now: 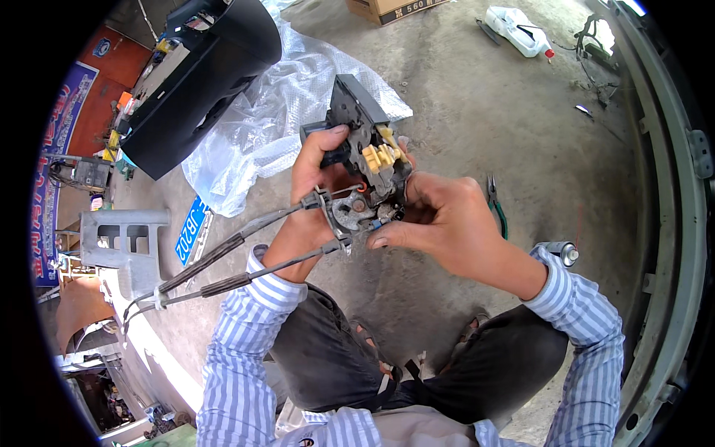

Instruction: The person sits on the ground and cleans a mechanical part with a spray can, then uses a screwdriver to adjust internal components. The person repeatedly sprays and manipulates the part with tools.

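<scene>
A car door latch (361,156) of black plastic and grey metal is held up in front of me, above my knees. Yellowish plastic parts (381,156) show on its face. My left hand (313,171) is closed around its left side, thumb on the black housing. My right hand (439,216) grips the lower right of the latch, thumb and fingers bent near its metal end; the fingertips are partly hidden. Two black-sheathed cables (238,279) run from the latch's lower part down to the left, joined by a pale clip (159,298).
Clear bubble wrap (298,89) and a large black panel (212,82) lie at the upper left. Green-handled pliers (497,205) and a spray can (562,253) are on the floor at right. A white jug (519,31), cardboard box (387,7), grey stool (126,249) and metal frame (670,223) surround me.
</scene>
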A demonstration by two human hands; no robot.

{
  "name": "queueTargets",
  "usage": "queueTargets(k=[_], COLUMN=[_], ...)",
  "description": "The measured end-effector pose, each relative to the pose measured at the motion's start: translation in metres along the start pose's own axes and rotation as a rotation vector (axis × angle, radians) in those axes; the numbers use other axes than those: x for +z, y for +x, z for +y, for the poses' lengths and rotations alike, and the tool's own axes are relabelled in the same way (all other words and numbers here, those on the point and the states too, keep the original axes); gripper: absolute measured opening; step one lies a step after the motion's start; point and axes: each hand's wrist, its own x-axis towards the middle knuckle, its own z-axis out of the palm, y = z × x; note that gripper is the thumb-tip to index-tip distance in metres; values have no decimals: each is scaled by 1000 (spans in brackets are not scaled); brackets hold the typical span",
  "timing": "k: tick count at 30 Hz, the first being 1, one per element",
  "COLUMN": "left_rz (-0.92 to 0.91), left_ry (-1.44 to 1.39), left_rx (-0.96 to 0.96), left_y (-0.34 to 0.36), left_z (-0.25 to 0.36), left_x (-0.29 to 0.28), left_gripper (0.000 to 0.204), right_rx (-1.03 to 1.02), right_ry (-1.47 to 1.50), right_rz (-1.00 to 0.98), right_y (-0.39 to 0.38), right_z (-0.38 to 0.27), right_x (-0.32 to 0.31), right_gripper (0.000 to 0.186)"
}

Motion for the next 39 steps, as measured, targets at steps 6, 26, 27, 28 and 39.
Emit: queueTargets(k=[6,26,27,28,39], left_rz=[-48,-119,-148,-178,-172], left_ry=[-34,0,-37,-77,-138], left_rx=[0,92,84,74,101], left_y=[7,1,1,2,8], left_z=[2,5,6,6,12], left_x=[-8,-5,-10,-13,-15], left_gripper=[57,61,61,62,62], right_rx=[-140,-433,-440,-440,-362], right_ry=[-92,-244,-256,-267,-65], right_rz=[62,164,158,157,66], right_y=[3,1,1,1,8], right_z=[-4,-3,-4,-6,-2], right_x=[0,6,6,5,-4], right_gripper=[55,51,51,51,48])
